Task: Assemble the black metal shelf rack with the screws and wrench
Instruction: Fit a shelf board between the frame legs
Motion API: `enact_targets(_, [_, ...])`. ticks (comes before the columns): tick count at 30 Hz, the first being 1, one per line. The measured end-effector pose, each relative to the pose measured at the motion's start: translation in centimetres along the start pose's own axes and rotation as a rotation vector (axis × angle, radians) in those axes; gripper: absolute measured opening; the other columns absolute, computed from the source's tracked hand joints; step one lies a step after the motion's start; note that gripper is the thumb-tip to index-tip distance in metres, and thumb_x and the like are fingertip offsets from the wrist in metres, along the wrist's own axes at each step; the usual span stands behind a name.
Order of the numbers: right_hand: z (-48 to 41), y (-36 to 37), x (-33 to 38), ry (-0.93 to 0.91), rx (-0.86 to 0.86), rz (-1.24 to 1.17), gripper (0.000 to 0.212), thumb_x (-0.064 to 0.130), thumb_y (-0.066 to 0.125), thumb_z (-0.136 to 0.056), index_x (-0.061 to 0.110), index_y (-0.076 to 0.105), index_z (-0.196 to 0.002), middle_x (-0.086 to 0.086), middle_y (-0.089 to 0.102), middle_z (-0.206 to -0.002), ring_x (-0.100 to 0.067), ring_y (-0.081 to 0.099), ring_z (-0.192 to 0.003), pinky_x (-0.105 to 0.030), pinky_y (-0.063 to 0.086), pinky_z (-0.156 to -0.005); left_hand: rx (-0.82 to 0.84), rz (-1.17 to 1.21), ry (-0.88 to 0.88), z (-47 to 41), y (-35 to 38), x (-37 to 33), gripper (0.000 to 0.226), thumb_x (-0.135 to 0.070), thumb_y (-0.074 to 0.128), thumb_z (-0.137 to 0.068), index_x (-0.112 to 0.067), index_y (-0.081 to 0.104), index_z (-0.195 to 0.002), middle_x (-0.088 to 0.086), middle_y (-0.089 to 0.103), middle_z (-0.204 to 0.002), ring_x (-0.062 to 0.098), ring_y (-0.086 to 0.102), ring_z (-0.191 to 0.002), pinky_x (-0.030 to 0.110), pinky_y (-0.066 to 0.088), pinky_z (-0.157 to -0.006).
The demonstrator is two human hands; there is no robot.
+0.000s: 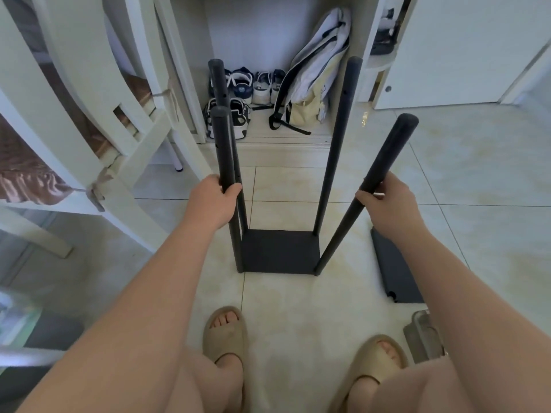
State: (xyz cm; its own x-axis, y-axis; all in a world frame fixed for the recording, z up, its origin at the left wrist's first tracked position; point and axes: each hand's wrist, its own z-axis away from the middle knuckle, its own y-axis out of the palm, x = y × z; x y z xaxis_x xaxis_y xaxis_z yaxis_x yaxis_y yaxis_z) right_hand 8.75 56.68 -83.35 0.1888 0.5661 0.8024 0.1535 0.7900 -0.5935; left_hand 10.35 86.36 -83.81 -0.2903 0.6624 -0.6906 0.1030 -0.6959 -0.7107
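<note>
The black metal rack stands on the tiled floor: a flat black shelf panel (pixel 280 250) at the bottom with several black posts rising from its corners. My left hand (pixel 213 201) grips the near left post (pixel 224 150) about halfway up. My right hand (pixel 387 204) grips the near right post (pixel 384 162), which leans outward to the right. The far left post (pixel 219 81) and the far right post (pixel 343 120) stand free. A second black shelf panel (pixel 393 266) lies on the floor to the right. No screws or wrench are in view.
White chairs (pixel 98 138) crowd the left side. Behind the rack is a white cabinet alcove with several shoes (pixel 247 87) and a white backpack (pixel 313 76). My feet in beige slippers (pixel 225 335) stand just in front of the rack. A grey object (pixel 423 335) lies at the lower right.
</note>
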Motion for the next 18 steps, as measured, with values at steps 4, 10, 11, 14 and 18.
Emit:
enact_targets(4, [0.3,-1.5,-1.7,0.020,0.167,0.147,0.057,0.019,0.066,-0.096,0.025,0.041,-0.147,0.002,0.053,-0.145,-0.025,0.052,-0.129,-0.032,0.042,-0.090,0.402,-0.364,-0.247,1.1,1.2,0.2,0.064,-0.057,0.048,-0.096,-0.011,0.047,-0.140,0.008,0.060,-0.127,0.025,0.062,-0.103,0.035,0.046,-0.075])
enact_targets(10, [0.5,-4.7,-6.1,0.126,0.194,0.302,0.067,0.025,0.062,-0.098,0.029,0.029,-0.156,-0.003,0.042,-0.155,-0.027,0.052,-0.126,-0.037,0.044,-0.099,0.701,-0.429,-0.055,2.5,7.3,-3.0,0.049,-0.061,0.048,-0.094,-0.018,0.058,-0.116,0.003,0.064,-0.112,0.022,0.063,-0.098,0.036,0.051,-0.077])
enact_targets(11, [0.4,-5.1,-7.1,0.151,0.208,0.329,0.069,0.025,0.061,-0.098,0.028,0.027,-0.157,-0.005,0.041,-0.154,-0.028,0.050,-0.128,-0.038,0.042,-0.101,0.756,-0.413,0.004,3.3,9.0,-3.5,0.040,-0.060,0.048,-0.095,-0.024,0.058,-0.110,-0.001,0.064,-0.107,0.019,0.062,-0.095,0.033,0.049,-0.075])
enact_targets(14, [-0.3,-6.1,-10.7,0.210,0.255,0.426,0.071,0.027,0.058,-0.098,0.024,0.022,-0.159,-0.008,0.034,-0.159,-0.033,0.040,-0.139,-0.044,0.037,-0.111,0.880,-0.433,0.159,5.5,14.6,-4.3,0.035,-0.056,0.052,-0.094,-0.025,0.062,-0.106,-0.003,0.065,-0.107,0.016,0.062,-0.093,0.032,0.047,-0.080])
enact_targets(18, [-1.9,-6.3,-17.1,0.324,0.363,0.731,0.071,0.040,0.050,-0.101,0.031,0.012,-0.160,-0.005,0.026,-0.162,-0.033,0.027,-0.147,-0.058,0.017,-0.119,0.967,-0.450,0.175,7.2,21.8,-4.6,0.057,-0.053,0.055,-0.094,-0.024,0.047,-0.143,-0.003,0.055,-0.140,0.018,0.054,-0.124,0.033,0.042,-0.104])
